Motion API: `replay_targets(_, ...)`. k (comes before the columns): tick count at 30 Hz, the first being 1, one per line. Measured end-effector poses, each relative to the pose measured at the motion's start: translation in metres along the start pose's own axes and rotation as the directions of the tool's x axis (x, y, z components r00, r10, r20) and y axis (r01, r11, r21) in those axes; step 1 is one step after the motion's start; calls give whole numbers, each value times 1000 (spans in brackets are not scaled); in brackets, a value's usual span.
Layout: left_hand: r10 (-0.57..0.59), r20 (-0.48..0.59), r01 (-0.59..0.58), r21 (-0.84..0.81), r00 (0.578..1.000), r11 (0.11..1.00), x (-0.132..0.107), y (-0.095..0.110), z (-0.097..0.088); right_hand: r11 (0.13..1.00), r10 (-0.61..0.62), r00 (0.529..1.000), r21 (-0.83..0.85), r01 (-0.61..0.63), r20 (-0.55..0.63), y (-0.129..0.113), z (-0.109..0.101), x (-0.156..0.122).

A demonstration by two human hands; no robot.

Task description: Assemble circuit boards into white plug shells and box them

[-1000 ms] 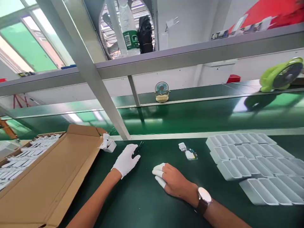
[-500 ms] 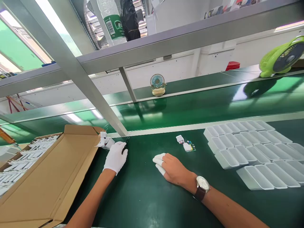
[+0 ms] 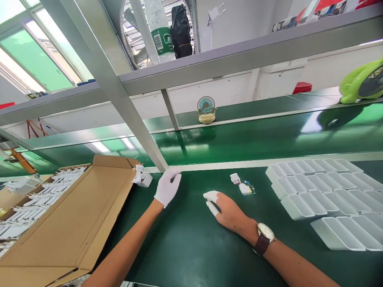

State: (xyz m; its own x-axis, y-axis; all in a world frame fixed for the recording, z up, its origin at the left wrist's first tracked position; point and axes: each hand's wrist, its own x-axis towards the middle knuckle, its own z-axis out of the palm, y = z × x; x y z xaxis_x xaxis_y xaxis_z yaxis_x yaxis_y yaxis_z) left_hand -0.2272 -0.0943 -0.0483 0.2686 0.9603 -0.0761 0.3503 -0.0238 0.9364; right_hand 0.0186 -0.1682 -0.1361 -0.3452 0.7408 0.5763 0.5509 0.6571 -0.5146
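My left hand (image 3: 168,187), in a white glove, is over the green bench top by the foot of the metal post. Its thumb and fingers curl together in a pinch; whatever is between their tips is hidden. My right hand (image 3: 227,209), with white finger cots and a wristwatch (image 3: 265,232), is low over the bench, thumb and forefinger apart with nothing between them. Just beyond it lies a small circuit board (image 3: 251,188) with a white block on it, wired to another white piece (image 3: 235,178). Left of my gloved hand stands a small white box (image 3: 145,179) with white parts on top.
An open cardboard box (image 3: 80,207) with rows of white parts fills the left side. White plastic trays (image 3: 326,187) stand in rows at right. A slanting metal post (image 3: 140,131) meets the bench's back edge. Beyond are a small fan (image 3: 206,107) and a green fan (image 3: 356,81).
My left hand has moved right, away from the small white box, and its fingers have drawn together. The right thumb and forefinger have parted a little. The view has shifted slightly.
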Motion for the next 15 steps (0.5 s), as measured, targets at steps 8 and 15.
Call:
replay_targets(8,207,-40,-180,349,978,920,4,-8,32,987,-133,988,-76,139,78,-1,-5,2)
replay_targets(15,281,209,-340,351,937,873,7,4,72,897,-303,913,-242,370,272,-5,4,0)
